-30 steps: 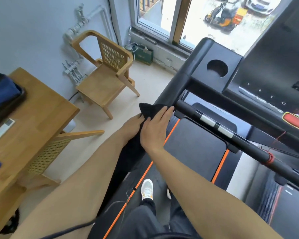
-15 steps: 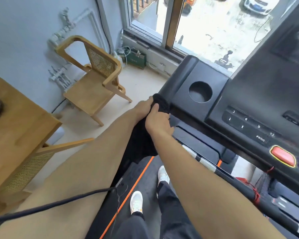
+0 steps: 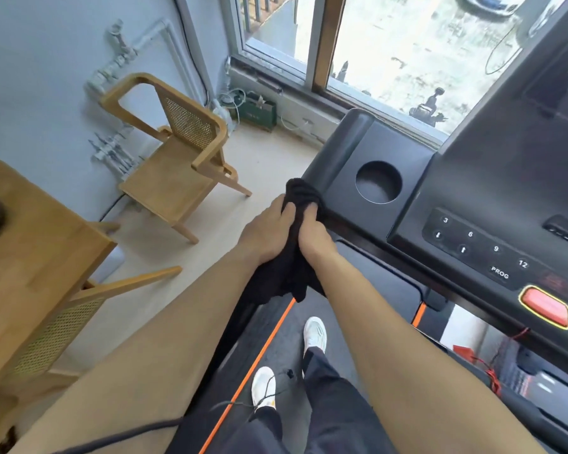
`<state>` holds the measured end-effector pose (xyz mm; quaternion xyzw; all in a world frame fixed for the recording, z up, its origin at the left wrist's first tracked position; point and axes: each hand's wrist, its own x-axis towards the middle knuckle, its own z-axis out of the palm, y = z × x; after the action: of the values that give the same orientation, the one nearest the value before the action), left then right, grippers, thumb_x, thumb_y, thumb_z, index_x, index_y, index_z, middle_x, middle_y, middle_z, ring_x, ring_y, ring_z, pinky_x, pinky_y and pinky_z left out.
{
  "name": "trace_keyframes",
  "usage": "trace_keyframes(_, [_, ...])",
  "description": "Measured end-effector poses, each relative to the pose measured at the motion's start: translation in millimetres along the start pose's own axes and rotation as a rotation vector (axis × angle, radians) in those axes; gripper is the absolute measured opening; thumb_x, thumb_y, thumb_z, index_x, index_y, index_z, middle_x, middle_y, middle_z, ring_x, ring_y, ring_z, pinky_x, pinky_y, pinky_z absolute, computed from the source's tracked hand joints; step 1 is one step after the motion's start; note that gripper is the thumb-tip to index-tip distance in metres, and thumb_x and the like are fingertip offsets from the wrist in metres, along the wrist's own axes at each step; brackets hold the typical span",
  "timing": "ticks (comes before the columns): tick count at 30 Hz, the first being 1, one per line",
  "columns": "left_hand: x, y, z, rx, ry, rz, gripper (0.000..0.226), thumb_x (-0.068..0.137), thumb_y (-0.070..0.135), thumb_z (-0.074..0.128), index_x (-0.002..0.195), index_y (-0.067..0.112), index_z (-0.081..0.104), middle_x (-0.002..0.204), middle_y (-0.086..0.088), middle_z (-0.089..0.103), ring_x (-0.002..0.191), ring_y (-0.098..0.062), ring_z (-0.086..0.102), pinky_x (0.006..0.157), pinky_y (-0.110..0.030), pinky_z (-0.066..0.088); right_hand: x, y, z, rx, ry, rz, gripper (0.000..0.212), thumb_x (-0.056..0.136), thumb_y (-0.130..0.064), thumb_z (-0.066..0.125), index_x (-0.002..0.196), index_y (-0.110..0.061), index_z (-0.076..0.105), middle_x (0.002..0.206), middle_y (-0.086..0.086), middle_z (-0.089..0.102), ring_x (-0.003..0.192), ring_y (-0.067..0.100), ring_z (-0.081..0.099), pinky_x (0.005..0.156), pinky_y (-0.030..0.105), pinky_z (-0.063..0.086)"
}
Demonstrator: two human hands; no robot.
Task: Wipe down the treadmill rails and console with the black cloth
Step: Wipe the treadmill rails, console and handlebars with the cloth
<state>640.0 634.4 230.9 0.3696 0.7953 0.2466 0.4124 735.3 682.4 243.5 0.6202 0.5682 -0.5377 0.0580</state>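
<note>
The black cloth (image 3: 295,270) is bunched between both hands at the left front corner of the treadmill console (image 3: 341,165). My left hand (image 3: 266,231) grips the cloth from the left. My right hand (image 3: 312,234) clutches it from the right, pressing the cloth's top against the console's edge where the left rail (image 3: 230,329) meets it. Part of the cloth hangs below my wrists. The console has a round cup holder (image 3: 378,182), number buttons (image 3: 473,244) and a red stop button (image 3: 545,306). The rail under the cloth is mostly hidden by my left arm.
A wooden chair (image 3: 174,158) stands to the left by the wall, and a wooden table (image 3: 30,257) with a second chair sits at the near left. My feet in white shoes (image 3: 314,332) stand on the treadmill belt (image 3: 286,339). A window (image 3: 391,47) is ahead.
Both hands with the cloth have slid up along the left rail from beside the crossbar to the console's left corner. The view has shifted forward and closer to the console.
</note>
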Motion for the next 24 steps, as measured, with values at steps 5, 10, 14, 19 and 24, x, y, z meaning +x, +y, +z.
trace_keyframes(5, [29.0,-10.3,-10.9,-0.486,-0.200,-0.317,0.059,0.103,0.058,0.033,0.132,0.017,0.065,0.128,-0.008,0.068,0.114,-0.023,0.064,0.107,-0.040,0.045,-24.6,5.5,24.8,-0.222,0.047,-0.125,0.056,0.106,-0.036,0.011,0.151,-0.011,0.034,0.150,0.021,0.041,0.134,0.037,0.041,0.116,0.054,0.025])
trace_keyframes(10, [21.4,-8.5,-9.5,-0.511,-0.154,-0.284,0.056,0.105,0.054,0.032,0.130,0.016,0.065,0.127,-0.007,0.067,0.116,-0.022,0.062,0.111,-0.040,0.042,-6.7,-1.8,7.9,-0.021,0.052,-0.039,0.066,0.105,-0.050,0.007,0.158,-0.014,0.023,0.156,0.016,0.038,0.141,0.033,0.037,0.114,0.045,0.029])
trace_keyframes(14, [-12.0,-1.8,-1.6,0.001,0.017,-0.069,0.047,0.105,0.047,0.022,0.133,0.022,0.050,0.121,-0.003,0.062,0.107,-0.024,0.057,0.101,-0.042,0.042,-11.4,-6.0,5.8,0.019,0.084,-0.013,0.082,0.098,-0.062,0.001,0.153,-0.012,0.038,0.149,0.017,0.048,0.136,0.032,0.044,0.114,0.047,0.032])
trace_keyframes(19, [-31.4,-12.9,0.0,0.182,0.112,-0.058,0.043,0.106,0.043,0.024,0.139,0.027,0.045,0.132,-0.006,0.063,0.117,-0.034,0.059,0.097,-0.045,0.045,-43.2,2.1,12.7,-0.106,0.132,-0.152,0.050,0.106,-0.039,0.026,0.123,-0.004,0.057,0.125,0.019,0.062,0.116,0.038,0.056,0.096,0.043,0.045])
trace_keyframes(24, [-12.0,-10.7,-11.9,-0.055,-0.052,-0.136,0.040,0.104,0.040,0.026,0.117,0.025,0.061,0.126,-0.005,0.065,0.113,-0.028,0.059,0.103,-0.046,0.044,-60.9,22.1,9.8,-0.055,0.482,-0.425,0.024,0.094,-0.010,0.048,0.105,-0.019,0.068,0.094,-0.002,0.072,0.092,0.021,0.063,0.079,0.036,0.052])
